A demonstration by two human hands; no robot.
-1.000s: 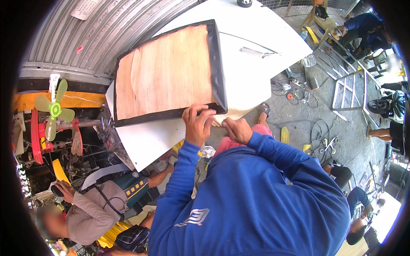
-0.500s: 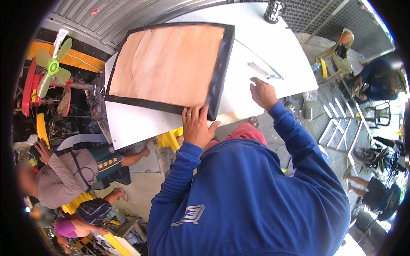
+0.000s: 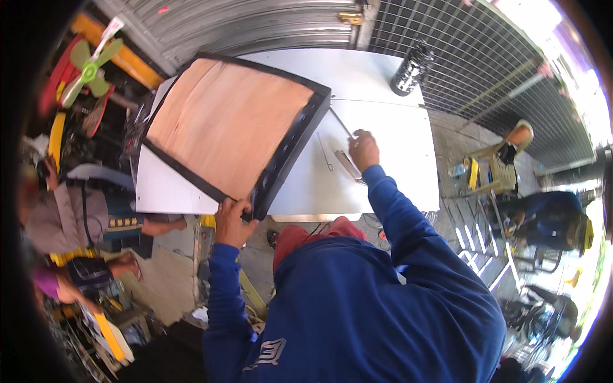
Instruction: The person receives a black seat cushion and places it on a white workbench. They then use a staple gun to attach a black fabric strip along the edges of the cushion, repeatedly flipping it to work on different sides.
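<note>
A shallow framed panel (image 3: 236,121) lies on the white tabletop, its pinkish-tan wooden face up inside a black frame edge. Dark spots run along the frame's right side. My left hand (image 3: 234,223) grips the panel's near corner, fingers on top and thumb by the edge. To the right, my right hand (image 3: 365,152) is closed around the near end of a thin rod (image 3: 341,123) that points toward the panel. Beside this hand lies a narrow metallic tool (image 3: 348,165), partly hidden. A thin wire piece with a looped end (image 3: 326,153) rests between it and the panel.
A black patterned bottle (image 3: 412,69) stands at the far right of the white table (image 3: 402,159). Behind are a corrugated metal shutter (image 3: 255,25) and wire mesh (image 3: 460,57). A green-bladed fan (image 3: 89,71) is at left. Other people work at both sides.
The panel has turned clockwise on the table, with my left hand still at its near corner. My right hand has reached forward to the tools and closed on the thin rod.
</note>
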